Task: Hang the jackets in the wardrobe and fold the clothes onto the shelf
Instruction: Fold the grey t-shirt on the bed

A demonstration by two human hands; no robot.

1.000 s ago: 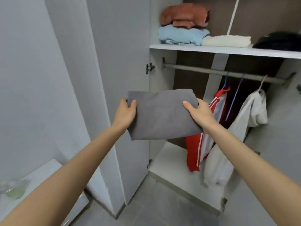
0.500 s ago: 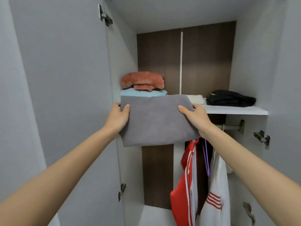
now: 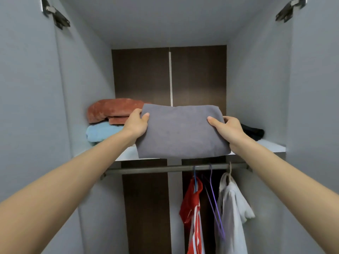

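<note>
The folded grey garment [image 3: 180, 132], gripped by the left hand [image 3: 136, 123] and right hand [image 3: 229, 130], has risen from chest height to the shelf [image 3: 271, 145], apparently over its front edge.

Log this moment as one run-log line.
step: shelving | left hand: grips grey folded cloth | right hand: grips it too | cloth: at shelf front, right of folded stack

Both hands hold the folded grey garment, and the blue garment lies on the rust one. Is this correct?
No. The head view shows the rust garment on the blue garment; the left hand and right hand do hold the grey garment.
</note>
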